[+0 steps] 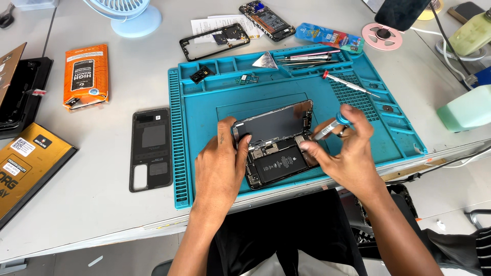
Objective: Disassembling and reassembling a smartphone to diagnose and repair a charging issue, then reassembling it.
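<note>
On the blue work mat (204, 117) covering the counter (102, 204), an opened phone (276, 145) lies with its battery and boards exposed. The left hand (221, 166) rests flat on the phone's left edge, fingers curled over the frame, steadying it. The right hand (345, 148) pinches a small screwdriver (330, 128), its tip down at the phone's right side. A black back cover (151, 148) lies left of the mat.
</note>
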